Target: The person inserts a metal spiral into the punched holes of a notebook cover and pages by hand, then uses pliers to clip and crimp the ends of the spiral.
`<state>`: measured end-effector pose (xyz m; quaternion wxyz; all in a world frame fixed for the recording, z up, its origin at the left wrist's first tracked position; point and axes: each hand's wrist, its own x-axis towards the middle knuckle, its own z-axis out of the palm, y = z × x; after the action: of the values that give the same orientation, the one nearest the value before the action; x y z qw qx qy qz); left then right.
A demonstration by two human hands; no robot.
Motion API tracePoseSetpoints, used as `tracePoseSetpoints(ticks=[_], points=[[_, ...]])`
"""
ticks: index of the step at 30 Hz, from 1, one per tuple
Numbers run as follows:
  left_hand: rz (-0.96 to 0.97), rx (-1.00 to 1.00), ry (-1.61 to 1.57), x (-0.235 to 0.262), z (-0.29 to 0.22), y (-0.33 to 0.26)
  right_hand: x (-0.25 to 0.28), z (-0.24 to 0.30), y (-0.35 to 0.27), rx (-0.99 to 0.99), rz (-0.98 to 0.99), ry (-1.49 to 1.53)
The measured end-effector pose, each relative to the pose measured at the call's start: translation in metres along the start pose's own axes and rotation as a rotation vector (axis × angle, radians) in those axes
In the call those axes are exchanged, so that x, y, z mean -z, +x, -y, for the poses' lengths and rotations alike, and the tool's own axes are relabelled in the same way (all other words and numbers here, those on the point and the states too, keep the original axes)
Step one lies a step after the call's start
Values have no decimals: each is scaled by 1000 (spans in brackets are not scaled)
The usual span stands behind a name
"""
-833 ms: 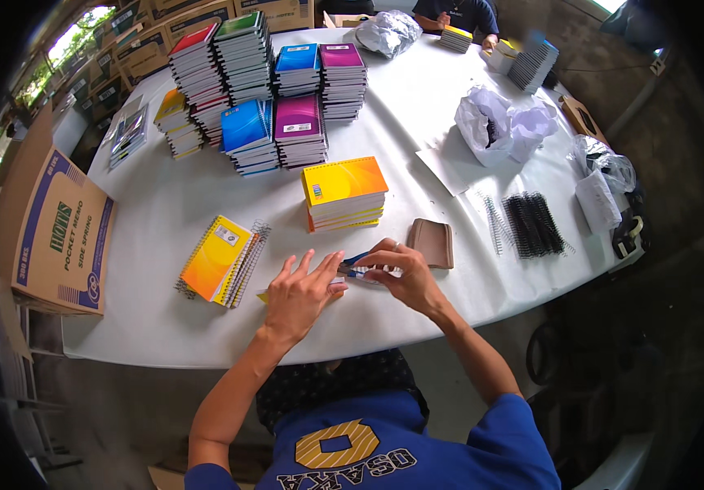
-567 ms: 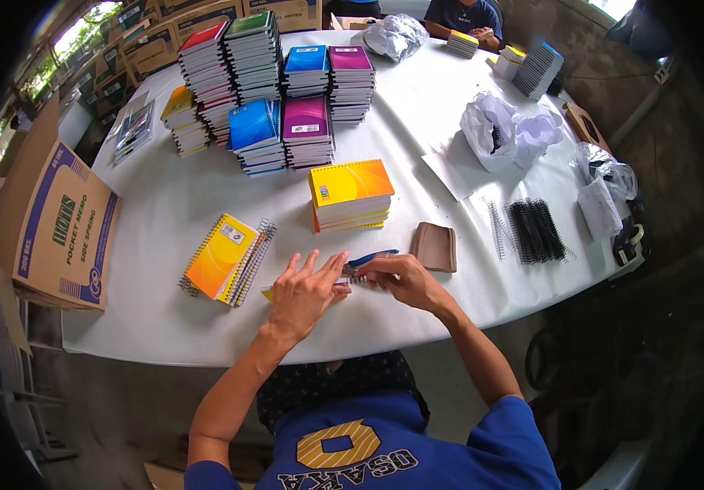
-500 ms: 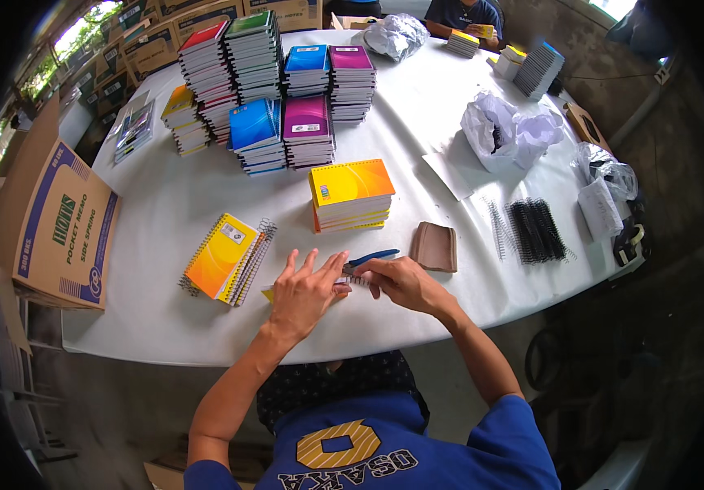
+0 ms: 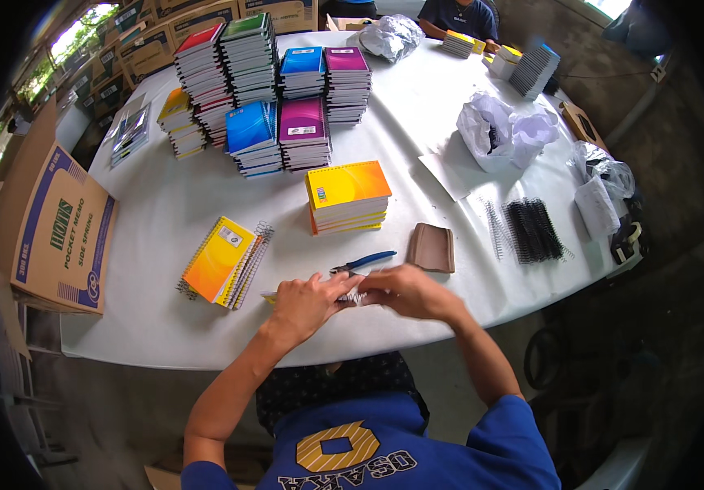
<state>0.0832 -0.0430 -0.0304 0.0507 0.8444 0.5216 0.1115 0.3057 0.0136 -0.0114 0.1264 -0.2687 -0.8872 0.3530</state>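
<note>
Silvery coil point(image 4: 353, 299), below frame centre, runs left to right; we find left hand point(image 4: 303, 307) at its left end, right hand point(image 4: 410, 291) opposite; whether fingers pinch it, we cannot tell.

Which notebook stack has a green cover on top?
The tall green notebook stack, between the red stack and rear blue stack; no other top is green.

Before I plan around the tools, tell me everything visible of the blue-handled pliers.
The pliers have blue, plastic-looking handles and a darker, metal-looking head. They lie on the white table, just beyond the left hand and right hand, head toward the left, handles pointing right toward the brown block. Neither hand appears to grip them; light contact and whether the jaws are open cannot be told.
</note>
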Motion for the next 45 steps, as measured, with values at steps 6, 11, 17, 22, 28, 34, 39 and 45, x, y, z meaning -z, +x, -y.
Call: tracePoseSetpoints(ticks=[6,11,17,22,28,34,39,45], points=[[193,-73,-33,19,-3,-1,69,-70,-41,-313,-108,-591],[-178,-106,1,8,10,-11,80,-48,-6,-57,113,324],[-138,40,108,8,22,-17,45,-36,41,43,320,412],[-154,76,132,2,32,-18,41,-32,53,-33,324,368],[-200,101,112,1,36,-17,36,-34,54,47,266,312],[-195,107,78,5,40,-20,33,-29,67,-49,304,308],[-132,162,85,14,38,-21,35,-28,63,110,283,482],[-298,168,-78,7,44,-26,30,-27,72,46,270,514]])
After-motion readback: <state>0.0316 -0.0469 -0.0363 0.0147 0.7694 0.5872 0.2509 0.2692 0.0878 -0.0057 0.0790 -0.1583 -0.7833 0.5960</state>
